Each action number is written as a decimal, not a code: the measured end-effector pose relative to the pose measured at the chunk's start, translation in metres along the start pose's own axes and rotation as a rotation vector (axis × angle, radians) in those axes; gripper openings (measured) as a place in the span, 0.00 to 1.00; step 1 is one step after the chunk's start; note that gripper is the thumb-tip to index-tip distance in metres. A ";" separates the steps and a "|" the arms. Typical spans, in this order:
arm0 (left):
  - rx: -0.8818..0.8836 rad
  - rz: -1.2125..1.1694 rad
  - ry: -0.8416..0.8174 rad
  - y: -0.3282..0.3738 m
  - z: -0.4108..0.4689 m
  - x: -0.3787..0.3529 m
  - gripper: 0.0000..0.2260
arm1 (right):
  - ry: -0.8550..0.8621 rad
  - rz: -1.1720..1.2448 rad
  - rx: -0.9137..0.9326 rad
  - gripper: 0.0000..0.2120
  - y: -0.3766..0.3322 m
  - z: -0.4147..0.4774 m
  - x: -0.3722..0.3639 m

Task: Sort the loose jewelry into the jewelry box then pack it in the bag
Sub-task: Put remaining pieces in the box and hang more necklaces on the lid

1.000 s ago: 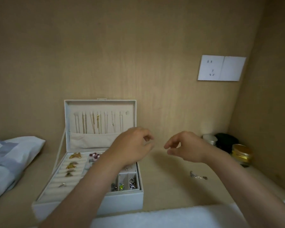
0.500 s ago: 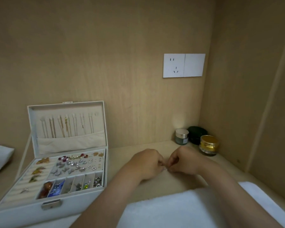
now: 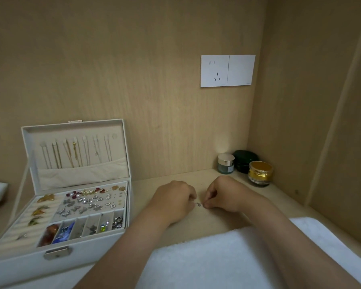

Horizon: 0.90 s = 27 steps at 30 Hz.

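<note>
White leatherette covers the jewelry box [image 3: 75, 258], which stands open on the left part of the wooden shelf [image 3: 158, 185], its lid [image 3: 75, 130] upright close to the back wall; thin chains hang in a row inside the lid above a fabric pocket; the tray below holds gold-coloured pieces in the ring rolls at the left, pearls and small silver items in the flat middle section, and mixed stones in the narrow compartments along the box's front.

Your left hand [image 3: 173, 200] and right hand [image 3: 223, 195] rest on the shelf just right of the box, knuckles up, fingers curled under; the fingertips of both meet at a small silver jewelry piece [image 3: 198, 204]; each hand pinches one end of it, the left hand its left end, the right hand its right end; the piece lies low at the shelf surface, outside the box and near the shelf's middle.

A white towel [image 3: 217, 261] lies along the front edge beneath your forearms; a silver-lidded jar [image 3: 226, 163], a dark green case [image 3: 246, 161] and a gold jar [image 3: 259, 174] stand in the back right corner; a white wall socket [image 3: 227, 70] is mounted above them.
</note>
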<state>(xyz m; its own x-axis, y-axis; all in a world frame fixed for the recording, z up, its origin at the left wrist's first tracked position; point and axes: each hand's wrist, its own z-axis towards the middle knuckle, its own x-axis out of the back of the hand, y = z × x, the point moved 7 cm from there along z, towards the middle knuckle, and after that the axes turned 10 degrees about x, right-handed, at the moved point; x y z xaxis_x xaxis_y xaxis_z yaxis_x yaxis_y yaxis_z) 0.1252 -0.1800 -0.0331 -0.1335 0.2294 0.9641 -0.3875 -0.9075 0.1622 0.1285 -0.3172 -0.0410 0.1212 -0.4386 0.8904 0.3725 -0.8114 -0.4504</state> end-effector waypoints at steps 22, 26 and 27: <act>0.326 -0.700 -0.017 -0.026 0.001 0.024 0.07 | 0.220 0.668 -0.022 0.13 -0.024 -0.002 0.004; 0.398 -0.678 -0.122 -0.041 0.000 0.035 0.05 | 0.251 0.752 -0.023 0.11 -0.028 0.001 0.000; 0.419 -0.721 -0.159 -0.045 0.000 0.035 0.05 | 0.238 0.700 -0.022 0.11 -0.028 0.001 -0.002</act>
<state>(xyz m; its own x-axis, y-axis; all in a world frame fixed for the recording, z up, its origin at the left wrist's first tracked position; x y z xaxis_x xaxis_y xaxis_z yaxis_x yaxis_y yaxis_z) 0.1382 -0.1316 -0.0068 0.1587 0.7781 0.6077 0.0455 -0.6207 0.7828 0.1188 -0.2933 -0.0296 0.1197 -0.9263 0.3573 0.2626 -0.3175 -0.9112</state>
